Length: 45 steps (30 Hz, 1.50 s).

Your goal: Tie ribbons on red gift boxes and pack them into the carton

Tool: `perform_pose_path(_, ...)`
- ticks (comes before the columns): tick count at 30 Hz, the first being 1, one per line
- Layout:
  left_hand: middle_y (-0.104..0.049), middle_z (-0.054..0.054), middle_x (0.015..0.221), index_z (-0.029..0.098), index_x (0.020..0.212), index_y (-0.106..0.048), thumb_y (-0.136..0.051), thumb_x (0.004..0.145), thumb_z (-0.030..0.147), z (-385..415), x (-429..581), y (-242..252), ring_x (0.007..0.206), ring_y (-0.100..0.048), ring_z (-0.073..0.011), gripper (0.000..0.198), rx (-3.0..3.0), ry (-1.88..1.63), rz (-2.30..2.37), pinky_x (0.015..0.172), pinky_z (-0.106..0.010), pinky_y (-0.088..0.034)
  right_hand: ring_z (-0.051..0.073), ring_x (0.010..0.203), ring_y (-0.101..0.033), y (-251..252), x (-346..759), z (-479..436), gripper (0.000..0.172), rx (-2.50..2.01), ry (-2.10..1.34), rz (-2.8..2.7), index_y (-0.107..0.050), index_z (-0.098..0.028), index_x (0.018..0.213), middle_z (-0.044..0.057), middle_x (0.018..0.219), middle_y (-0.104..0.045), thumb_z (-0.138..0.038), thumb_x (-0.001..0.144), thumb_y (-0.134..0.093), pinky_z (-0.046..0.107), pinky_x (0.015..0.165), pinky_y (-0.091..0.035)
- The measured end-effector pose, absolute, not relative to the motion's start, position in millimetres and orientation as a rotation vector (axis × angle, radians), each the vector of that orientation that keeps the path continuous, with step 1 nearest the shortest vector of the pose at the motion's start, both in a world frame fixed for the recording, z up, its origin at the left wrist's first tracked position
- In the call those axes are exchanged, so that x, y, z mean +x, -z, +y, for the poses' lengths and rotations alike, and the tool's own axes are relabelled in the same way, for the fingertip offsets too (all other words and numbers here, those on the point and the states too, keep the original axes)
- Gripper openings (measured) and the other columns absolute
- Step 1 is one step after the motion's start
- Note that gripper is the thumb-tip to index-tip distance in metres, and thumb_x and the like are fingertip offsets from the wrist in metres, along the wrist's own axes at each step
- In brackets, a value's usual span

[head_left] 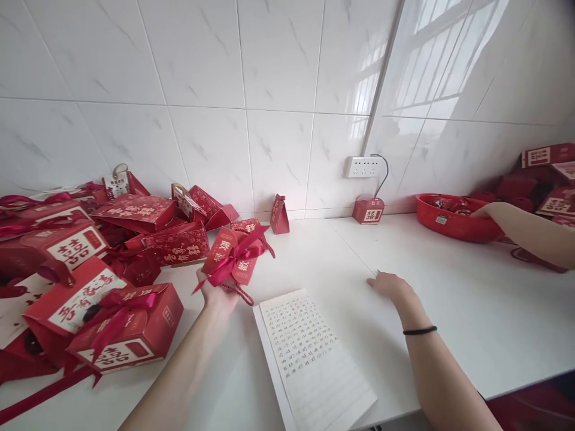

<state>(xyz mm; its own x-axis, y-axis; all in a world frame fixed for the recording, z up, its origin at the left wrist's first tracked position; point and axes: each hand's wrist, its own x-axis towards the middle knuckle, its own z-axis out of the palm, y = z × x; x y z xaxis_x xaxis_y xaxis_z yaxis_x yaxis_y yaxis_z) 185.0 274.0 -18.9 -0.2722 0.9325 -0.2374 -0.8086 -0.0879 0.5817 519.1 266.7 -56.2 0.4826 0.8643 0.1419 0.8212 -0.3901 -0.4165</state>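
Note:
My left hand [220, 297] is closed around a small red gift box [229, 254] with a dark pink ribbon bow and a cord handle, held tilted above the white table. It is beside a heap of similar red boxes. My right hand [390, 287], a black band on its wrist, rests low on the table with its fingers reaching left and nothing visible in them. Between my arms lies a notebook [314, 359] with handwritten lines on its upper part. Left of my left forearm stands a larger red box [144, 323] with a ribbon bow.
Against the tiled wall stand a small triangular red box [280, 215] and another red box [369, 209] below a power strip [365, 167]. Another person's arm [530, 230] reaches into a red plastic basket [449, 224] at the right. More red boxes [557, 200] are piled behind it.

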Motion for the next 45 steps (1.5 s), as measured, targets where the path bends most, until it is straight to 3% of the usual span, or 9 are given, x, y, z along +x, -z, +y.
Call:
perform_pose_path(4, -0.067, -0.009, 0.086, 0.019, 0.089, -0.062, -0.043, 0.079, 0.041, 275, 176, 17, 0.078, -0.065, -0.0277, 0.031, 0.086, -1.747, 0.707, 0.06, -0.042, -0.055, 0.038, 0.072, -0.067, 60, 525, 262, 0.025, -2.517, -0.207, -1.371, -0.066, -0.002, 0.091, 0.024, 0.069, -0.063, -0.004, 0.07, -0.051, 0.043, 0.057, -0.051)
perform_pose_path(10, -0.065, -0.008, 0.077, 0.017, 0.082, -0.06, -0.042, 0.082, 0.042, 274, 173, 16, 0.069, -0.064, -0.0242, 0.031, 0.003, -1.723, 0.654, 0.062, -0.045, -0.056, 0.04, 0.076, -0.066, 44, 512, 261, 0.029, -2.541, -0.185, -1.436, -0.065, -0.002, 0.085, 0.025, 0.074, -0.062, 0.004, 0.067, -0.044, 0.042, 0.056, -0.049)
perform_pose_path(15, -0.065, -0.009, 0.076, 0.016, 0.08, -0.059, -0.043, 0.08, 0.04, 274, 176, 20, 0.067, -0.063, -0.024, 0.029, 0.037, -1.619, 0.707, 0.06, -0.045, -0.057, 0.034, 0.095, -0.063, 41, 465, 267, 0.037, -2.129, -0.117, -1.731, -0.055, -0.011, 0.118, 0.021, 0.113, -0.061, -0.008, 0.087, -0.034, 0.044, 0.072, -0.05)
perform_pose_path(22, -0.062, -0.007, 0.07, 0.017, 0.077, -0.057, -0.047, 0.079, 0.039, 273, 178, 23, 0.062, -0.061, -0.0225, 0.024, 0.068, -1.509, 0.772, 0.058, -0.043, -0.056, 0.022, 0.092, -0.065, 70, 376, 285, 0.026, -1.346, -0.387, -2.247, -0.067, -0.021, 0.089, 0.005, 0.095, -0.069, -0.008, 0.083, -0.045, 0.036, 0.082, -0.052)
perform_pose_path(26, -0.063, -0.009, 0.074, 0.016, 0.079, -0.057, -0.043, 0.079, 0.042, 272, 181, 26, 0.066, -0.063, -0.0242, 0.029, 0.076, -1.49, 0.744, 0.06, -0.044, -0.056, 0.026, 0.103, -0.061, 71, 370, 283, 0.024, -1.245, -0.414, -2.156, -0.061, -0.019, 0.106, 0.011, 0.108, -0.064, -0.023, 0.091, -0.042, 0.045, 0.09, -0.049)
perform_pose_path(32, -0.063, -0.009, 0.078, 0.016, 0.085, -0.06, -0.042, 0.077, 0.04, 258, 202, 34, 0.071, -0.062, -0.0229, 0.032, 0.359, -1.48, 0.535, 0.068, -0.043, -0.055, 0.029, 0.121, -0.048, 57, 354, 255, 0.081, -0.881, -0.871, -1.865, -0.019, -0.027, 0.14, 0.016, 0.142, -0.033, -0.058, 0.08, -0.063, 0.047, 0.09, -0.051)
perform_pose_path(36, -0.064, -0.007, 0.09, 0.019, 0.095, -0.059, -0.053, 0.072, 0.03, 249, 214, 38, 0.085, -0.061, -0.0222, 0.026, 0.66, -1.401, 0.449, 0.076, -0.039, -0.053, 0.028, 0.112, -0.054, 51, 353, 245, 0.082, -0.684, -0.992, -1.612, -0.023, -0.03, 0.135, 0.013, 0.128, -0.045, -0.059, 0.074, -0.069, 0.047, 0.086, -0.054)
perform_pose_path(40, -0.062, -0.004, 0.107, 0.025, 0.114, -0.051, -0.067, 0.068, 0.018, 243, 219, 41, 0.098, -0.059, -0.0206, 0.049, 1.062, -1.257, 0.436, 0.089, -0.037, -0.047, 0.032, 0.121, -0.046, 47, 373, 241, 0.091, -0.761, -0.753, -1.456, -0.023, -0.029, 0.135, 0.014, 0.134, -0.036, -0.06, 0.067, -0.074, 0.048, 0.091, -0.051)
perform_pose_path(45, -0.055, -0.008, 0.121, 0.028, 0.126, -0.037, -0.073, 0.072, 0.026, 236, 228, 47, 0.103, -0.06, -0.0239, 0.065, 1.339, -1.249, 0.557, 0.089, -0.04, -0.048, 0.035, 0.131, -0.033, 45, 386, 238, 0.098, -0.766, -0.452, -1.57, -0.012, -0.028, 0.141, 0.015, 0.142, -0.024, -0.063, 0.069, -0.07, 0.055, 0.104, -0.038)
